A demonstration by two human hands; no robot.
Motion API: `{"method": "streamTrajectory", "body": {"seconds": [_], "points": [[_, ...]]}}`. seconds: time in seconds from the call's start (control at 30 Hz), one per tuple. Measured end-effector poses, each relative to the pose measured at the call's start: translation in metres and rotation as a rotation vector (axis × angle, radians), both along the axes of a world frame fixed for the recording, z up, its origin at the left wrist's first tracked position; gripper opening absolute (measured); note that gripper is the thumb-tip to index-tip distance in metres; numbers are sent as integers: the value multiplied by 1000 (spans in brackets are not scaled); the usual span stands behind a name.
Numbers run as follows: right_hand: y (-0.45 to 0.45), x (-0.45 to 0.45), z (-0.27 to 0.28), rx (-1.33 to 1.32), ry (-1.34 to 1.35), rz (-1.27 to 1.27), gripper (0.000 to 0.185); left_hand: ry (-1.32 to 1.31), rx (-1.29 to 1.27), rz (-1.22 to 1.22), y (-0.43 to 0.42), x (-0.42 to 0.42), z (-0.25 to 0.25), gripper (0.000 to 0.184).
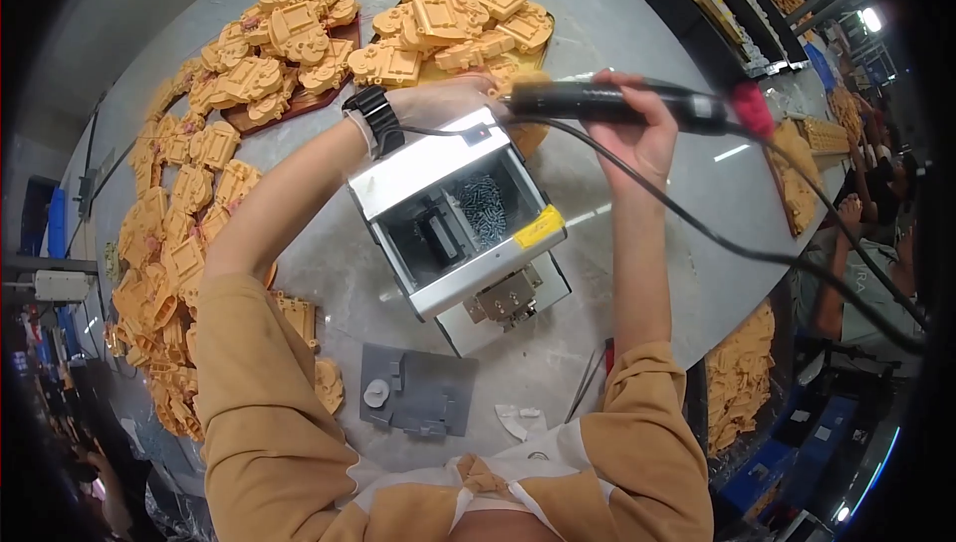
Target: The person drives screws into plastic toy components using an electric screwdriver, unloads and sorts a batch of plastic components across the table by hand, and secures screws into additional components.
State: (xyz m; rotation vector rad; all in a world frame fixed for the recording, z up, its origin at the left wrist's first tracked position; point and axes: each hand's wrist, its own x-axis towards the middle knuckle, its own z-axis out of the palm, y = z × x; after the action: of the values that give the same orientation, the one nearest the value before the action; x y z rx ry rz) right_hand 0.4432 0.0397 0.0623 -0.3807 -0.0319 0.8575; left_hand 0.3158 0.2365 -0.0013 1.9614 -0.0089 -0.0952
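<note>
My right hand (642,134) is wrapped around a black electric screwdriver (573,101), which lies roughly level and points left, its cable trailing right. Its tip end meets my left hand (453,104), which wears a black wristwatch (375,119). The left fingers are curled at an orange plastic part (528,134), partly hidden behind the screwdriver and the machine. Below both hands stands a white-topped screw feeder (408,179) with an open bin. Many small screws (482,209) lie in the bin, and yellow tape (539,227) marks its edge.
Orange plastic parts (299,29) are heaped at the back and down the left side (159,253). Near my body lie a grey fixture plate (418,390) and a white scrap (521,421). A black conveyor rail (687,4) runs at the back right. Other people are at the far right.
</note>
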Motion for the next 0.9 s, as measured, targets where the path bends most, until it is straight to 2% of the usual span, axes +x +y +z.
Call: {"method": "streamTrajectory", "body": {"seconds": [0.07, 0.13, 0.2, 0.27, 0.37, 0.4, 0.47, 0.6, 0.67, 0.73, 0.8, 0.87, 0.9], "points": [[1, -3, 8, 68, -5, 23, 21, 169, -22, 223, -6, -18, 44, 35], [-10, -4, 30, 125, 15, 23, 23, 157, -113, 455, 1, -54, 78, 46], [-29, 5, 41, 170, -104, 1, 22, 56, 14, 638, 30, -104, 90, 37], [-55, 18, 41, 175, -202, -21, 23, 77, 165, 787, 21, -169, 127, 39], [-87, 3, 37, -61, -480, -210, 30, 378, 193, 765, 4, -282, 154, 53], [-97, -4, 33, -149, -561, -250, 33, 511, 183, 722, -4, -312, 154, 56], [-109, -21, 25, -271, -660, -250, 35, 601, 405, 669, -30, -352, 145, 49], [-123, -56, 14, -425, -816, -266, 33, 587, 476, 678, -48, -381, 134, 49], [-131, -72, 11, -442, -912, -263, 30, 150, 889, 802, -45, -369, 136, 48], [-135, -86, 9, -443, -945, -276, 30, 46, 1094, 826, -1, -360, 115, 52], [-139, -97, 4, -493, -924, -349, 29, 195, 1148, 894, 51, -349, 92, 64], [-142, -102, -1, -549, -900, -418, 32, 363, 1058, 1007, 111, -338, 54, 71], [-145, -102, -7, -571, -895, -438, 31, 352, 1054, 1023, 126, -333, 50, 71]]}}
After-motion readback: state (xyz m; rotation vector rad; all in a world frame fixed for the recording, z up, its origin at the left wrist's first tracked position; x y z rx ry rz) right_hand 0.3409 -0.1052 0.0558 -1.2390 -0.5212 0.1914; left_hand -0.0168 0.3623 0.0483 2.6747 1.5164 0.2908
